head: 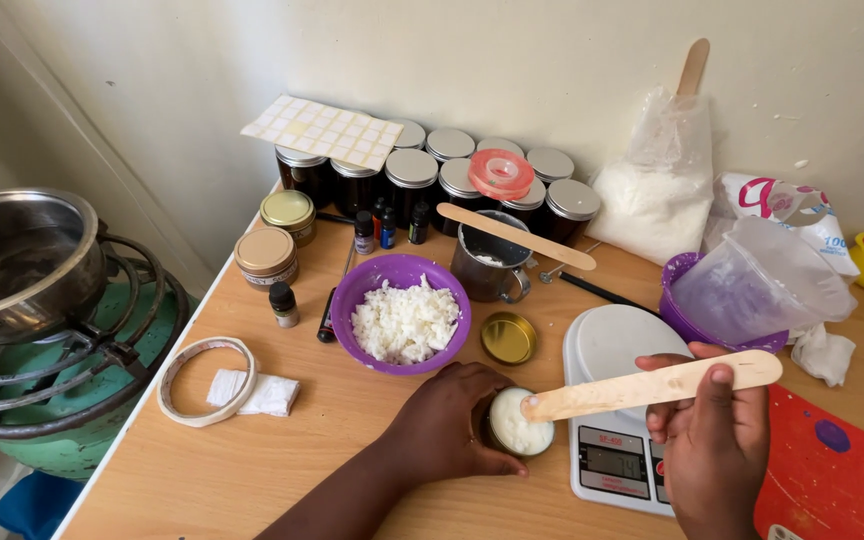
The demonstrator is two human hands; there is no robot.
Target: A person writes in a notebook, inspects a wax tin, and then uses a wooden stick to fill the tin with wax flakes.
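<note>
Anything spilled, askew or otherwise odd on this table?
Mostly orderly. A clear plastic measuring jug lies tipped inside a purple bowl, and a white sticker sheet rests loosely across the dark jars' lids. No spill shows.

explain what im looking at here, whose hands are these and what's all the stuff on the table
This is one picture from a camera worn on a person's head, looking down at their own two bare hands; there is no machine. The left hand steadies a small round tin filled with white stuff. The right hand holds a flat wooden stick, its tip resting on the tin's white filling. They work on a wooden table. On it are a purple bowl of white flakes, a white kitchen scale, a gold lid, a metal cup with another stick across it, and dark jars by the wall. A metal pot sits on a burner at the left.
</note>
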